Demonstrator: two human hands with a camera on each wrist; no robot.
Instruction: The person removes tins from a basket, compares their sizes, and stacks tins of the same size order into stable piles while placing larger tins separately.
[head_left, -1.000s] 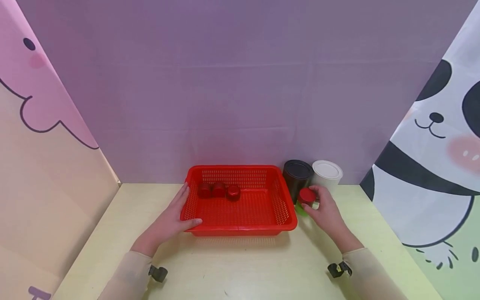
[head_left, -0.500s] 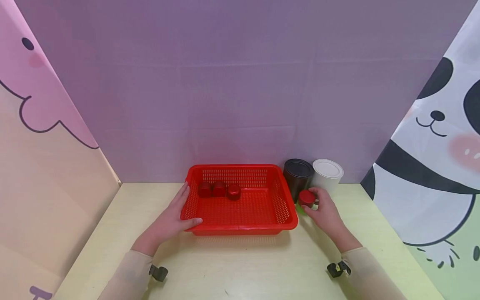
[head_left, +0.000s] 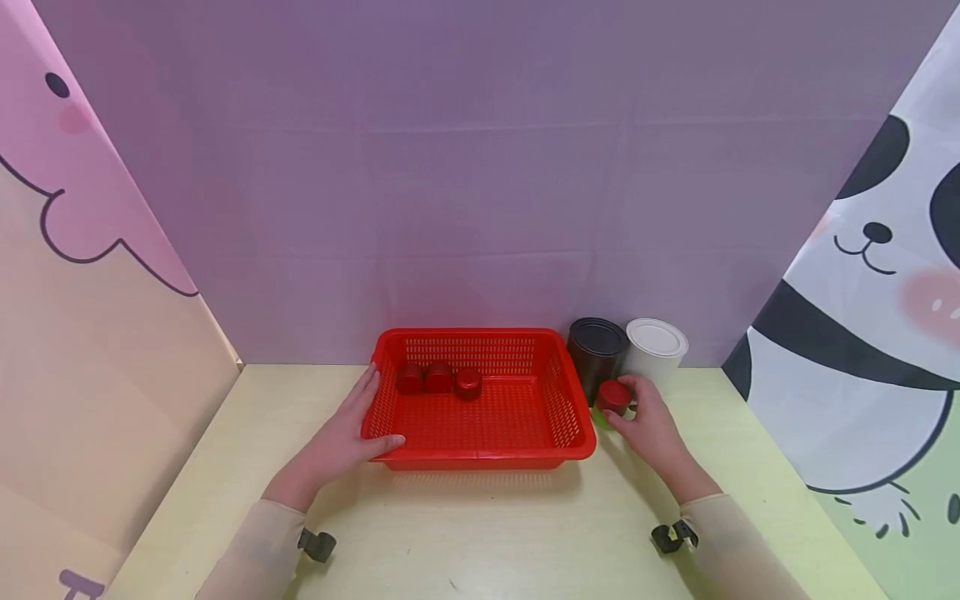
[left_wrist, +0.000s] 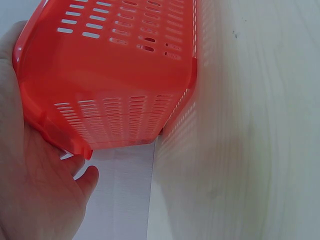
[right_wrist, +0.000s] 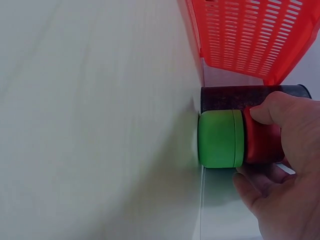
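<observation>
My right hand [head_left: 651, 425] pinches a small red round jar [head_left: 614, 397] between thumb and fingers. It sits on top of a green round jar [right_wrist: 220, 139] with a lid seam, which stands on the table; in the head view only a sliver of the green one shows. Beside them is a tall black canister [head_left: 597, 343]. My left hand [head_left: 341, 442] rests at the left end of a red plastic basket [head_left: 480, 456], thumb over the near corner of the rim and straight fingers along the outside. Inside the basket, toward the back left, stand three red jars [head_left: 438, 377].
A white canister [head_left: 656, 342] stands right of the black one at the back edge. Behind the pale wooden table [head_left: 480, 533] rises a purple cloth wall [head_left: 480, 167]. Printed panels flank both sides, one with a panda [head_left: 870, 317].
The red jar in my right hand has lowered slightly over the green one, hiding more of it. My left hand and the basket stay put.
</observation>
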